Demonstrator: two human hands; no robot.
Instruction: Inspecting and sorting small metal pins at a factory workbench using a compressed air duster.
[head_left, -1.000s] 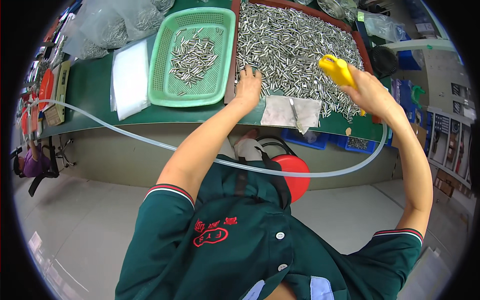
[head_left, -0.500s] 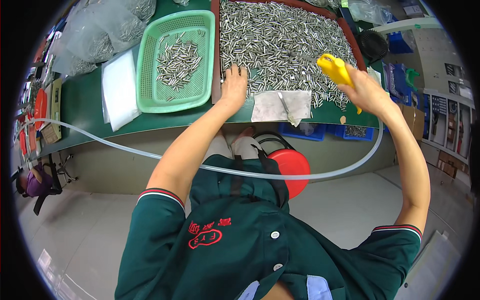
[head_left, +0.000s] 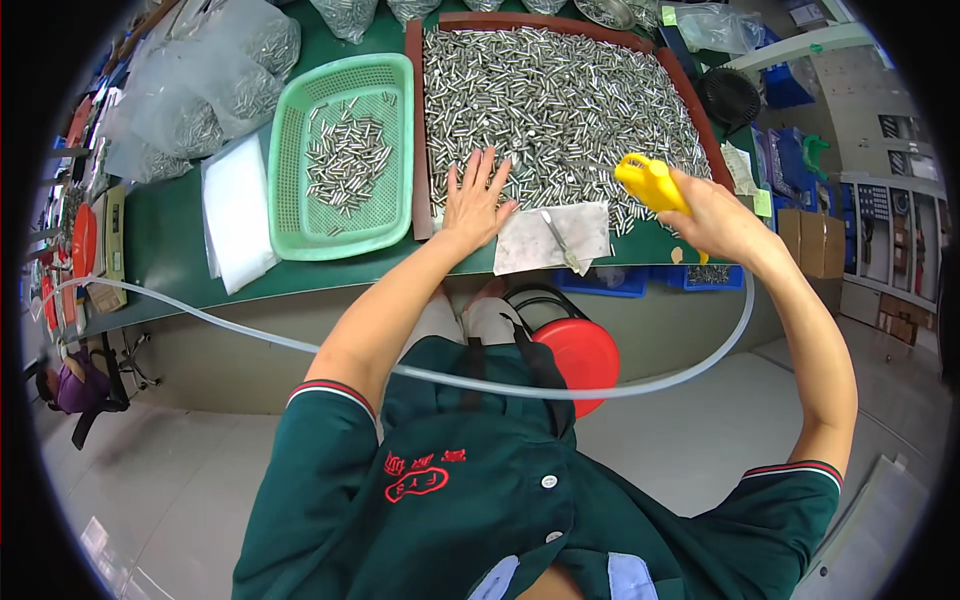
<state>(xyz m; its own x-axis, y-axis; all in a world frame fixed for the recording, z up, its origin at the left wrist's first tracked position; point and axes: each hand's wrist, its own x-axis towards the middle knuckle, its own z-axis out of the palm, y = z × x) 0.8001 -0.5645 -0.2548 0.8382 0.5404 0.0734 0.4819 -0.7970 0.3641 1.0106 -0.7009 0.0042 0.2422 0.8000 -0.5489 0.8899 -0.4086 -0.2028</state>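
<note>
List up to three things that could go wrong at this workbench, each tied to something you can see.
1. The left hand lies flat on loose metal pins; a sweep might push some over the tray's low rim.
2. The clear hose loops across the lap and could snag, jerking the yellow tool in the right hand.
3. Small tweezers sit near the bench edge and may fall.

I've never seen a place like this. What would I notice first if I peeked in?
First the big brown-edged tray at the top, heaped with shiny little metal pins; the left hand lies flat on them. Next, the bright yellow tool gripped in the right hand, over the tray's right side, with a clear hose looping away. Left of the tray sits a green basket holding fewer pins.
</note>
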